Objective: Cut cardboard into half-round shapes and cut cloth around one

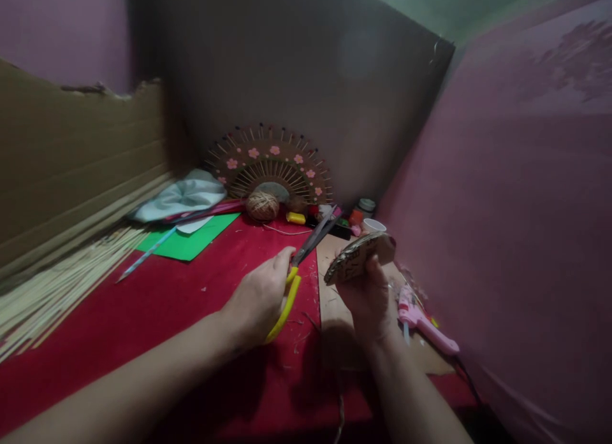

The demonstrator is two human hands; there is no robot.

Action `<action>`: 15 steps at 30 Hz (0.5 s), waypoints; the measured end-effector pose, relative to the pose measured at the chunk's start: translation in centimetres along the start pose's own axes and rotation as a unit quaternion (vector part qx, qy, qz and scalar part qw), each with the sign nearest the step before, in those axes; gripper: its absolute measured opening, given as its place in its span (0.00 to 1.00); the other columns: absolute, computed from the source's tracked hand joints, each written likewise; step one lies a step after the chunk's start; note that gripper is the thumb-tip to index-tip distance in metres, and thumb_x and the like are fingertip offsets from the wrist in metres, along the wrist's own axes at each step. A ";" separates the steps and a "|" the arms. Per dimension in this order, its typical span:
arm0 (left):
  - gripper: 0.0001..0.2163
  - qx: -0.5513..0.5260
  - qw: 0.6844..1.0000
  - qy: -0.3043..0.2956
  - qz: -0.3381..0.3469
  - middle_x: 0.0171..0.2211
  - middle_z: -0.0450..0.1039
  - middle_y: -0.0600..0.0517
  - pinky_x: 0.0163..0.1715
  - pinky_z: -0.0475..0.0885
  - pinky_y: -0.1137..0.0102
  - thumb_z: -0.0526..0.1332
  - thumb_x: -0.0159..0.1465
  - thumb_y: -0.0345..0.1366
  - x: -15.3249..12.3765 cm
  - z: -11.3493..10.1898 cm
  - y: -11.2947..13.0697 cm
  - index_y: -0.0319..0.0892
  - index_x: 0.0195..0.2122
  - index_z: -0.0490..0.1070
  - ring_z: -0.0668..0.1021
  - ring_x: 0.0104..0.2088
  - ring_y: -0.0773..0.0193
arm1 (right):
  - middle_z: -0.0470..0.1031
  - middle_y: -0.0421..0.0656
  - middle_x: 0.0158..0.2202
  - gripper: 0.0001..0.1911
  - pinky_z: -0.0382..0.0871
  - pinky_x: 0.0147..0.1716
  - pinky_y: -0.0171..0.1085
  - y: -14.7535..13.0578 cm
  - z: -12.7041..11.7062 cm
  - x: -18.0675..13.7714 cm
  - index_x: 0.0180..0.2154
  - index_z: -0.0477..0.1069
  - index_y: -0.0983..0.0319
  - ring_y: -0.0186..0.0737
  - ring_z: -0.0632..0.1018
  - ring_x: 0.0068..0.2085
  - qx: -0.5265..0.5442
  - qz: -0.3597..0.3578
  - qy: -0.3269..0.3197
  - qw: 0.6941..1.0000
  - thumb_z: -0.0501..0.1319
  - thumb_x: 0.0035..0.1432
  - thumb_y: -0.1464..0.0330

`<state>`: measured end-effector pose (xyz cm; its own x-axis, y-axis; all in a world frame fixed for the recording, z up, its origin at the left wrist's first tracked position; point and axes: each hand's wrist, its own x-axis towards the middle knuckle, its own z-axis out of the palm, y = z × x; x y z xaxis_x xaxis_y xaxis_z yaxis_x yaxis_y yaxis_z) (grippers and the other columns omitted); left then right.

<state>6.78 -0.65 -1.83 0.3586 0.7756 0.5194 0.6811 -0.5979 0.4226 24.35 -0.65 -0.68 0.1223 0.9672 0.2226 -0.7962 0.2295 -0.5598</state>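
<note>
The left hand is closed round yellow-handled scissors, blades pointing toward the red desk's far edge. The right hand grips a cardboard piece near the right edge, beside a pink glue gun.

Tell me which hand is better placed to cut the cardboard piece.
Left, probably. The left hand grips the yellow-handled scissors, blades pointing toward the cardboard piece; the right hand is occupied holding that piece up.
</note>
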 end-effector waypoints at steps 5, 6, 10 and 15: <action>0.22 -0.014 0.993 0.027 0.115 0.47 0.68 0.38 0.45 0.70 0.59 0.46 0.60 0.30 -0.3 -0.3 -0.5 0.33 0.57 0.50 0.73 0.46 0.55 | 0.79 0.33 0.31 0.15 0.71 0.36 0.35 -0.1 -0.1 0.3 0.34 0.73 0.55 0.33 0.77 0.33 -0.007 -0.029 0.004 1.000 0.66 0.39 0.73; 0.22 -0.003 0.991 0.028 0.129 0.48 0.67 0.37 0.46 0.70 0.59 0.46 0.61 0.30 -0.4 -0.3 -0.5 0.33 0.57 0.49 0.72 0.47 0.54 | 0.79 0.33 0.32 0.15 0.71 0.38 0.36 -0.1 -0.2 0.5 0.34 0.73 0.55 0.33 0.77 0.34 -0.014 -0.037 0.000 0.999 0.65 0.39 0.72; 0.22 0.050 0.988 0.028 0.145 0.45 0.68 0.36 0.43 0.72 0.57 0.45 0.62 0.30 -0.6 -0.1 -0.5 0.31 0.58 0.49 0.73 0.45 0.53 | 0.78 0.34 0.35 0.15 0.68 0.45 0.35 -0.2 -0.6 0.9 0.37 0.72 0.55 0.33 0.77 0.39 -0.026 -0.065 -0.036 0.997 0.64 0.43 0.72; 0.22 0.082 0.988 0.002 0.131 0.42 0.70 0.34 0.40 0.73 0.57 0.45 0.61 0.31 -0.6 -0.2 -0.1 0.28 0.56 0.51 0.74 0.43 0.50 | 0.78 0.33 0.36 0.15 0.66 0.47 0.34 -0.4 -0.7 1.3 0.37 0.72 0.55 0.31 0.76 0.40 -0.017 -0.076 -0.012 0.997 0.63 0.44 0.74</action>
<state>6.39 -1.09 -2.03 0.5340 0.5966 0.5991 0.6590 -0.7376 0.1472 25.21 0.55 -0.73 0.2253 0.9179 0.3267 -0.7486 0.3777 -0.5449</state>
